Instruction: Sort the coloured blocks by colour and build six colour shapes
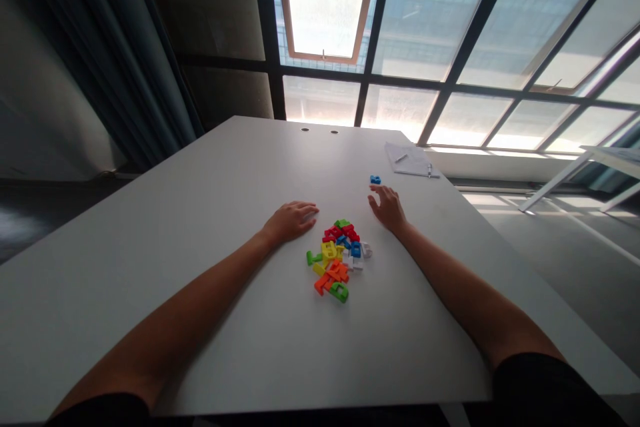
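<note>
Nothing pinched: left hand (293, 222) rests flat by the plastic letter pile (334, 259), right hand (389, 208) spread, blue letter (375, 179) at its 11 o'clock.

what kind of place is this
Probably an office or workroom: there's a large white table, a wall of dark-framed glazing with another building outside, and papers lying at the table's far side.

We've got strong daylight coming through the large dark-framed glass window (400, 33), with its lower panes blown out, and glare patches on the grey floor (505, 208). The dark teal curtain (115, 60) sits dim. Soft shadow by the left hand (293, 222) on the white tabletop (150, 280). Wide-angle bending at the edges; the multicoloured plastic letters (335, 259) look sharp.
</note>
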`<state>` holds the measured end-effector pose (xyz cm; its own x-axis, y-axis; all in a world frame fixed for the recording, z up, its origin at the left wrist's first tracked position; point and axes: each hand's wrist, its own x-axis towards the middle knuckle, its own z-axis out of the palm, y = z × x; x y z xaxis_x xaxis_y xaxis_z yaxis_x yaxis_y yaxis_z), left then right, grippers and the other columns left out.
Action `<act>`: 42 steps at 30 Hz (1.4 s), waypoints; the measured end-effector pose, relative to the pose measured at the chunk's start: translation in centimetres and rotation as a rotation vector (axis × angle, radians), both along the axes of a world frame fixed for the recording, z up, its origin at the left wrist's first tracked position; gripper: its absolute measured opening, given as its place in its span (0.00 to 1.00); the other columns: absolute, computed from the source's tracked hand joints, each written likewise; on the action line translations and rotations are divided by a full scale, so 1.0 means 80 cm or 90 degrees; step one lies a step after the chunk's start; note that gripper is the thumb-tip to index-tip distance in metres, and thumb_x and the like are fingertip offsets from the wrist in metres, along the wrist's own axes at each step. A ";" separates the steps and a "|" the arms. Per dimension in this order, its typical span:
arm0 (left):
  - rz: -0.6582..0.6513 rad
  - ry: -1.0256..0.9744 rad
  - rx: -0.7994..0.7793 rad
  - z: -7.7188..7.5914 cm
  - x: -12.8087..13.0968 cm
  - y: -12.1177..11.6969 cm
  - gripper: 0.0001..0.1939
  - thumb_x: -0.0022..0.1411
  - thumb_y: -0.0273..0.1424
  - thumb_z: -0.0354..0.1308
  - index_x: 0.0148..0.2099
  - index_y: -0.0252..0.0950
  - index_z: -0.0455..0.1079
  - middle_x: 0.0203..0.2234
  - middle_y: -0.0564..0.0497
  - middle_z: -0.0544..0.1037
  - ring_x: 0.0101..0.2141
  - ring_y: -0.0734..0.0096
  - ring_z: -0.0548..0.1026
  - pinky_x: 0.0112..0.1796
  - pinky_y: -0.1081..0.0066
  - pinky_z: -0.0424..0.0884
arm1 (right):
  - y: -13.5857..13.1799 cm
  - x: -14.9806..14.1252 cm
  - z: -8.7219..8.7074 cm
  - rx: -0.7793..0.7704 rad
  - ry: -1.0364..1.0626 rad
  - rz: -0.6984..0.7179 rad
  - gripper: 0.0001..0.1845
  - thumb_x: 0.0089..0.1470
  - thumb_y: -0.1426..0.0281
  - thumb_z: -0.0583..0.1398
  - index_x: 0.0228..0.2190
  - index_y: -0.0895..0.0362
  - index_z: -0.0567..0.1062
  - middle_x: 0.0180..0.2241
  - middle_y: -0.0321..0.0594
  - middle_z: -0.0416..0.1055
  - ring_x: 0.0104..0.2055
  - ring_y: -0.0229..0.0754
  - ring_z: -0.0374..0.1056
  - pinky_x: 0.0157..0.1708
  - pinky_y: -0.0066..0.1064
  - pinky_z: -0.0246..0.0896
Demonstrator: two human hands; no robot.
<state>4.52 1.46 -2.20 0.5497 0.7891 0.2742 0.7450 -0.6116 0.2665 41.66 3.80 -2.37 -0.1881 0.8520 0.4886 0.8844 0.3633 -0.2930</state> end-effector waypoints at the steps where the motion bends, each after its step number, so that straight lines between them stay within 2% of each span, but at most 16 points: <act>1: 0.000 0.000 0.003 0.000 0.000 0.000 0.24 0.76 0.45 0.54 0.65 0.46 0.82 0.67 0.47 0.82 0.65 0.49 0.79 0.68 0.47 0.75 | -0.018 0.001 -0.003 0.018 0.015 0.087 0.21 0.76 0.62 0.53 0.57 0.54 0.81 0.56 0.55 0.82 0.60 0.59 0.75 0.66 0.54 0.66; 3: -0.003 0.001 0.006 -0.001 0.000 0.000 0.24 0.76 0.45 0.54 0.65 0.46 0.82 0.67 0.47 0.81 0.65 0.50 0.79 0.68 0.47 0.75 | -0.055 0.003 -0.006 0.031 0.030 0.260 0.18 0.77 0.61 0.55 0.49 0.51 0.85 0.47 0.50 0.85 0.53 0.56 0.78 0.61 0.52 0.69; 5: -0.005 0.003 0.007 -0.002 0.000 0.001 0.25 0.76 0.45 0.53 0.65 0.46 0.82 0.67 0.47 0.81 0.65 0.50 0.79 0.68 0.48 0.75 | -0.087 0.003 -0.004 0.029 0.044 0.364 0.17 0.78 0.60 0.56 0.50 0.48 0.86 0.46 0.47 0.85 0.51 0.54 0.78 0.59 0.51 0.70; 8: -0.007 0.006 0.009 -0.003 -0.001 0.002 0.25 0.76 0.45 0.53 0.65 0.45 0.82 0.67 0.46 0.81 0.64 0.50 0.80 0.69 0.48 0.74 | -0.114 -0.003 0.006 -0.002 0.032 0.428 0.19 0.79 0.61 0.57 0.59 0.44 0.84 0.55 0.47 0.83 0.56 0.53 0.77 0.62 0.53 0.69; 11: -0.006 0.004 0.013 -0.004 -0.001 0.004 0.26 0.76 0.46 0.52 0.65 0.45 0.82 0.67 0.45 0.82 0.64 0.49 0.80 0.69 0.47 0.74 | -0.116 -0.010 0.012 -0.037 0.005 0.445 0.19 0.79 0.60 0.58 0.62 0.41 0.84 0.59 0.46 0.82 0.59 0.53 0.77 0.64 0.53 0.68; 14: -0.007 0.000 0.013 -0.004 -0.003 0.005 0.26 0.76 0.47 0.52 0.65 0.45 0.82 0.67 0.45 0.82 0.64 0.49 0.80 0.69 0.47 0.74 | -0.106 -0.013 0.007 -0.040 0.024 0.426 0.18 0.79 0.61 0.58 0.58 0.44 0.86 0.52 0.47 0.85 0.55 0.52 0.79 0.62 0.51 0.71; 18: -0.008 0.002 0.008 -0.005 -0.005 0.007 0.27 0.76 0.48 0.51 0.65 0.45 0.82 0.67 0.46 0.81 0.65 0.50 0.79 0.69 0.48 0.74 | -0.094 -0.012 -0.005 -0.052 0.089 0.355 0.17 0.78 0.60 0.60 0.51 0.50 0.89 0.45 0.49 0.86 0.48 0.51 0.81 0.54 0.46 0.76; 22: -0.016 0.008 0.008 -0.005 -0.006 0.008 0.27 0.77 0.47 0.51 0.66 0.45 0.81 0.68 0.46 0.81 0.66 0.51 0.79 0.70 0.48 0.73 | -0.088 0.003 0.005 -0.095 0.192 0.279 0.18 0.77 0.61 0.58 0.51 0.51 0.88 0.48 0.48 0.86 0.45 0.48 0.81 0.45 0.40 0.77; 24: -0.020 0.012 0.009 -0.005 -0.007 0.007 0.27 0.77 0.47 0.51 0.66 0.45 0.81 0.68 0.46 0.81 0.66 0.51 0.79 0.70 0.49 0.73 | -0.087 0.020 0.016 -0.132 0.189 0.304 0.17 0.74 0.61 0.61 0.52 0.51 0.88 0.50 0.47 0.85 0.46 0.49 0.81 0.45 0.40 0.78; 28: -0.020 0.012 0.011 -0.004 -0.007 0.006 0.26 0.78 0.46 0.52 0.66 0.45 0.81 0.68 0.46 0.81 0.65 0.51 0.79 0.69 0.50 0.74 | -0.084 0.049 0.029 -0.209 0.080 0.376 0.13 0.65 0.62 0.69 0.48 0.51 0.90 0.48 0.47 0.84 0.49 0.52 0.79 0.53 0.45 0.76; 30: -0.019 0.013 0.013 -0.004 -0.007 0.006 0.26 0.78 0.46 0.52 0.66 0.45 0.81 0.67 0.46 0.81 0.65 0.51 0.79 0.69 0.50 0.74 | -0.081 0.052 0.025 -0.225 0.069 0.338 0.14 0.64 0.62 0.69 0.49 0.52 0.89 0.44 0.46 0.85 0.45 0.50 0.79 0.51 0.43 0.76; 34: -0.015 0.019 0.010 -0.004 -0.006 0.006 0.26 0.78 0.46 0.51 0.67 0.44 0.81 0.68 0.46 0.81 0.66 0.52 0.79 0.69 0.50 0.74 | -0.074 0.040 0.006 -0.265 0.142 0.206 0.21 0.68 0.61 0.66 0.59 0.53 0.83 0.43 0.42 0.87 0.36 0.45 0.76 0.43 0.39 0.75; 36: -0.013 0.020 0.005 -0.004 -0.006 0.006 0.27 0.78 0.46 0.51 0.67 0.44 0.81 0.68 0.46 0.81 0.66 0.51 0.79 0.69 0.49 0.74 | -0.070 0.034 -0.002 -0.213 0.140 0.153 0.18 0.71 0.61 0.64 0.58 0.52 0.83 0.46 0.45 0.87 0.41 0.48 0.79 0.48 0.42 0.75; 39: -0.007 0.022 0.004 -0.003 -0.006 0.005 0.27 0.77 0.46 0.51 0.67 0.44 0.81 0.69 0.46 0.80 0.66 0.51 0.79 0.69 0.49 0.74 | -0.069 0.032 -0.006 -0.043 0.096 0.091 0.16 0.74 0.62 0.61 0.53 0.53 0.84 0.52 0.50 0.86 0.54 0.57 0.79 0.59 0.52 0.72; 42: -0.007 0.022 0.007 -0.003 -0.005 0.004 0.26 0.77 0.45 0.51 0.67 0.44 0.81 0.68 0.46 0.81 0.66 0.51 0.79 0.69 0.49 0.74 | -0.074 0.036 -0.006 0.043 0.046 0.125 0.15 0.74 0.63 0.60 0.51 0.53 0.85 0.51 0.51 0.85 0.55 0.58 0.79 0.61 0.53 0.70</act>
<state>4.09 1.80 -2.44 0.5678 0.7799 0.2634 0.7466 -0.6227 0.2341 44.54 -2.09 -2.82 -0.3098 0.7669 0.5620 0.7723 0.5477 -0.3217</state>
